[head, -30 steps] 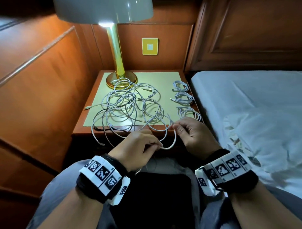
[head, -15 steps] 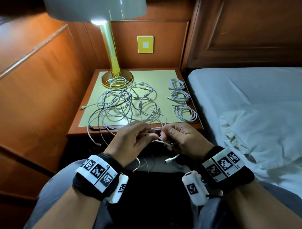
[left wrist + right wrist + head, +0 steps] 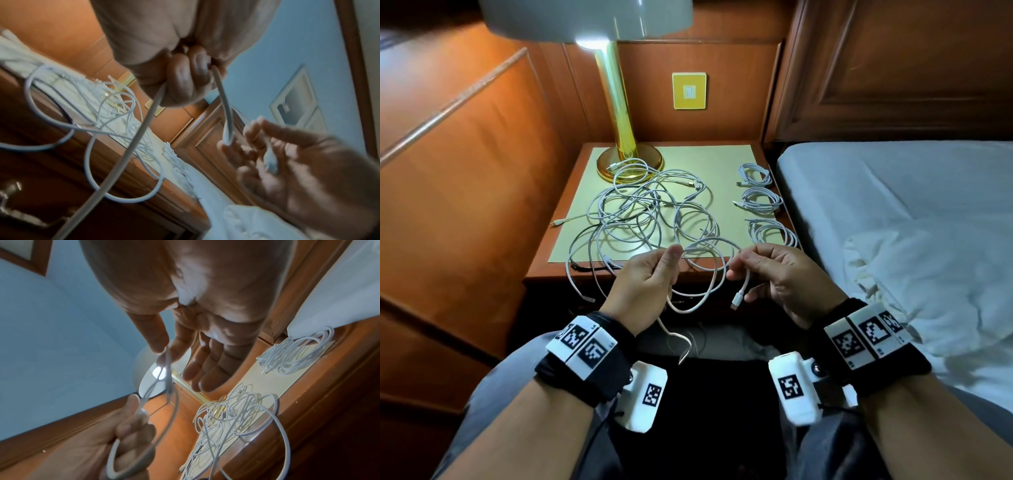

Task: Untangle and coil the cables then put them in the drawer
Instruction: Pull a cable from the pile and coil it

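A tangle of white cables [image 3: 650, 212] sprawls over the nightstand top, some loops hanging off its front edge. Three coiled cables [image 3: 760, 202] lie in a row along the right side. My left hand [image 3: 654, 277] grips one white cable [image 3: 709, 243] between thumb and curled fingers, in front of the nightstand. My right hand [image 3: 767, 270] pinches the same cable near its end with thumb and forefinger, the other fingers spread straight. The cable's plug [image 3: 738, 301] dangles below that pinch. In the left wrist view the cable [image 3: 141, 134] runs out of my fist. The drawer front [image 3: 30, 203] sits below the top.
A brass lamp [image 3: 619, 113] stands at the back left of the nightstand [image 3: 537, 274] on a pale green mat [image 3: 722, 161]. A bed with white sheets [image 3: 893, 212] is close on the right. Wood panelling closes the left and back.
Both hands have risen and drawn apart, stretching a loop of the cable between them. The plug end now hangs free under my right hand.
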The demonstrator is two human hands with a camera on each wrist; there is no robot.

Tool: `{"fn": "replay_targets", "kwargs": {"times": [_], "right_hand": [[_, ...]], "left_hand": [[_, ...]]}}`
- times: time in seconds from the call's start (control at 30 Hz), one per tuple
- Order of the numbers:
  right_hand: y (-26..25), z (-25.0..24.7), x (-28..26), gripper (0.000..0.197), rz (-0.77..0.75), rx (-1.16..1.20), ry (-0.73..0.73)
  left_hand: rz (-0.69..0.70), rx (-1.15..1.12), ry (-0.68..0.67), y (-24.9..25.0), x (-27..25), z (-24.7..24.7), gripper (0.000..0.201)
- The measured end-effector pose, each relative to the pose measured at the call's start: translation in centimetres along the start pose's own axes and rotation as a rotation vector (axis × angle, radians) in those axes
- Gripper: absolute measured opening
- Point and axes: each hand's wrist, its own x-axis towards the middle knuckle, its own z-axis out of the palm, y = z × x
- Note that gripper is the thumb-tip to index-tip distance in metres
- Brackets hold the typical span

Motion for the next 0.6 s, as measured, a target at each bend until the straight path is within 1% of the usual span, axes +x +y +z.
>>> {"fn": "replay_targets", "kwargs": {"times": [0.07,0.1,0.13,0.2,0.23,0.27,0.3,0.37,0.4,0.43,0.5,0.6], "right_hand": [[0.2,0.2,0.1,0.020,-0.005,0.044,0.045],[0.2,0.4,0.2,0.020,0.009,0.097,0.040],[0.2,0.7,0.1,0.022,0.026,0.164,0.019],[0.1,1.3,-0.1,0.024,0.055,0.282,-0.017],[0.1,1.6,-0.2,0.025,0.062,0.306,-0.017],[0.2,1.9,-0.2,0.025,0.062,0.308,-0.009],[0.3,2.1,-0.3,0.025,0.054,0.302,-0.005],[0.6,2.4,-0.3,0.023,0.039,0.303,-0.015],[0.7,2.6,-0.3,0.023,0.033,0.293,-0.030],[0.8,2.6,-0.3,0.023,0.029,0.273,-0.047],[0.9,2.7,-0.3,0.023,0.026,0.213,-0.072],[0.7,2.4,-0.3,0.026,0.039,0.108,-0.081]], "left_hand": [[-0.077,-0.251,-0.033,0.5,-0.1,0.3,0.060],[-0.107,-0.352,-0.055,0.7,-0.1,0.5,0.059],[-0.118,-0.406,-0.076,0.8,-0.2,0.6,0.059],[-0.122,-0.431,-0.113,1.1,-0.4,1.0,0.056],[-0.131,-0.425,-0.125,1.2,-0.5,1.2,0.055],[-0.121,-0.367,-0.121,1.2,-0.5,1.3,0.054],[-0.087,-0.249,-0.098,1.1,-0.6,1.4,0.053],[0.006,0.030,-0.044,0.9,-0.6,1.5,0.042],[0.032,0.093,-0.010,0.9,-0.6,1.5,0.034],[0.045,0.105,0.016,1.0,-0.6,1.5,0.028],[0.071,0.066,0.052,1.0,-0.4,1.5,0.022],[0.124,0.055,0.075,1.0,-0.4,1.7,0.023]]}}
